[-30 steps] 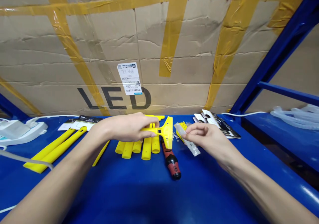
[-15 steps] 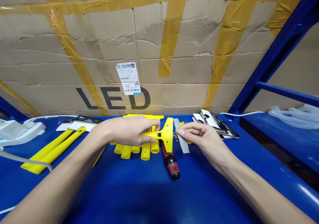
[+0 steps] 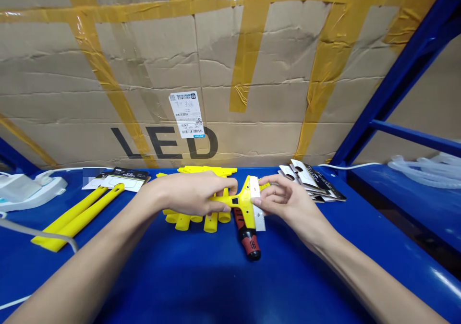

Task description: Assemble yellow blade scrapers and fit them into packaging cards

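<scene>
My left hand pinches the neck of a yellow plastic scraper head, whose wide end faces right. Between the thumb and fingers of my right hand is a flat metal scraper blade with small holes. The blade lies against the wide edge of the scraper head; whether it sits in a slot I cannot tell. Below them a red and black screwdriver rests on the blue surface, its upper end covered by the scraper head. Several yellow tube handles lie under and behind my left hand.
Two long yellow handles lie at left beside black and white cards. A stack of cards is at right. A white power strip sits far left. A large taped cardboard box stands behind, near a blue shelf post.
The blade in my right hand has moved left and now meets the scraper head's wide edge. The scraper head has shifted slightly down and tilted.
</scene>
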`<state>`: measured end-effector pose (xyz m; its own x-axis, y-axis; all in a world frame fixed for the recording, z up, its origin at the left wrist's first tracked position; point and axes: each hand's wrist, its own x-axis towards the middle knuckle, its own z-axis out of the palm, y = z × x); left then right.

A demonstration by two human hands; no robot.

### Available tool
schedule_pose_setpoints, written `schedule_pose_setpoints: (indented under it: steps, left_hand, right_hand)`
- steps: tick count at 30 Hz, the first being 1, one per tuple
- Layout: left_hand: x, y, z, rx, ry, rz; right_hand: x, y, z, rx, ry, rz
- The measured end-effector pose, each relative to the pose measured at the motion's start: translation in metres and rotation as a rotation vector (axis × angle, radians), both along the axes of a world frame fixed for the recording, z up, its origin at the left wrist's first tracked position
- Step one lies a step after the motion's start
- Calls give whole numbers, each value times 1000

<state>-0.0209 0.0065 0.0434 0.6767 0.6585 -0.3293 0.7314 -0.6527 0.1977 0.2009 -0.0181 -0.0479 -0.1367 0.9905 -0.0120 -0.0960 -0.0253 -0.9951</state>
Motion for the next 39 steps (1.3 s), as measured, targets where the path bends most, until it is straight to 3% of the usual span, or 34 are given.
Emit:
schedule_pose_setpoints:
  steps: [7, 14, 20, 23, 26, 30, 39]
  left_hand:
    - [4, -3, 2, -51, -8, 10]
    - [8, -2, -1, -26, -43, 0]
    - [6, 0, -2, -131, -74, 51]
    - [4, 2, -1, -134, -76, 63]
    - [0, 4, 0, -104, -76, 78]
    - [-3, 6, -2, -106, -66, 105]
    - [-3, 6, -2, -79, -39, 87]
  right_hand:
    - [-7, -6, 1, -68, 53, 61]
    - [-5, -3, -6, -23, 57, -7]
    - [-5, -2, -1, -28, 31, -31]
    - [7, 4, 2, 71, -151, -165]
    - [24, 10, 0, 363, -676, -348]
    - [35, 14, -8, 383, -1130, -252]
    - [30, 16, -11, 284, -1232, -192]
